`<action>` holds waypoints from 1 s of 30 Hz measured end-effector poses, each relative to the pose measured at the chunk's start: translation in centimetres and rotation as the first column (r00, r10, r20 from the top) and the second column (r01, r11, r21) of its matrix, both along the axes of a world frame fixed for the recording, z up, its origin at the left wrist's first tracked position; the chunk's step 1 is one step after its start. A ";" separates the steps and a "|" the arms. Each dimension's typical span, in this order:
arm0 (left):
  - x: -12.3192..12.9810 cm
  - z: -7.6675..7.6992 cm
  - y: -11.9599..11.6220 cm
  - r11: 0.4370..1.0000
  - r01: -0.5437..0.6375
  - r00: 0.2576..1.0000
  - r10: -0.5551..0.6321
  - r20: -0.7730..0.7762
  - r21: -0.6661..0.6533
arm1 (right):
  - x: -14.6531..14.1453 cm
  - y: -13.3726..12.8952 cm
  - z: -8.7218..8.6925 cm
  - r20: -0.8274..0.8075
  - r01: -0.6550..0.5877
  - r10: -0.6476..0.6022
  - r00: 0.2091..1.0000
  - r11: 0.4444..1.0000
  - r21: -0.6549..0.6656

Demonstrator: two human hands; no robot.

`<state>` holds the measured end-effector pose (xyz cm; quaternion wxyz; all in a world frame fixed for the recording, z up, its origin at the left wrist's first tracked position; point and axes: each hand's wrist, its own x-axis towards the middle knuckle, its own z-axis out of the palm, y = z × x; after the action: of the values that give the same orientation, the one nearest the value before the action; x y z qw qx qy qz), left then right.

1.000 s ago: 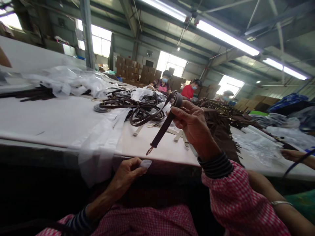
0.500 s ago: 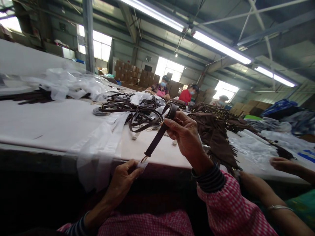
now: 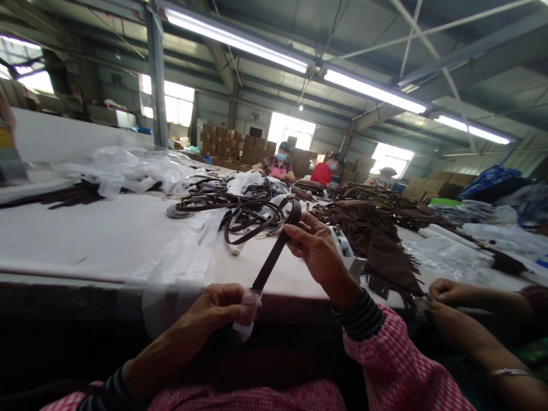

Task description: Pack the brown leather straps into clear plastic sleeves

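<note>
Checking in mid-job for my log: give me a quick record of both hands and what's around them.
Left hand: pinches clear plastic at the strap's lower end
Right hand: holds dark brown strap
Nearby: coiled straps, fringed brown pieces
Co-worker's hands: at right, beside the fringe

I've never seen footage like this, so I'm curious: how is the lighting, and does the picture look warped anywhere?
In the head view, the ceiling tube lights and windows glare white. The wide lens bows the long white table edge. Below that edge falls deep shadow, though the right hand is clearly lit.
</note>
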<state>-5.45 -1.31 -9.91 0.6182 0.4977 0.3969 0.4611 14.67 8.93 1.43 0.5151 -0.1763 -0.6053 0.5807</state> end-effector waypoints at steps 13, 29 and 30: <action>1.0 1.6 1.3 0.993 -0.111 0.980 0.116 -0.161 0.037 | 0.8 -0.4 -1.2 -0.045 0.010 -0.011 0.999 1.000 -0.021; 4.3 2.2 3.1 0.983 -0.180 0.983 0.181 -0.024 0.035 | 0.0 -1.2 -5.3 0.017 -0.020 0.024 1.000 0.985 -0.171; 4.3 2.1 3.2 0.982 -0.184 0.982 0.185 -0.024 0.034 | 0.0 -1.1 -5.5 0.019 -0.015 0.018 1.000 0.984 -0.179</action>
<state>-1.17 1.85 -7.82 0.5594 0.4747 0.4423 0.5158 14.71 7.82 -4.07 0.4861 -0.2228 -0.5575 0.6351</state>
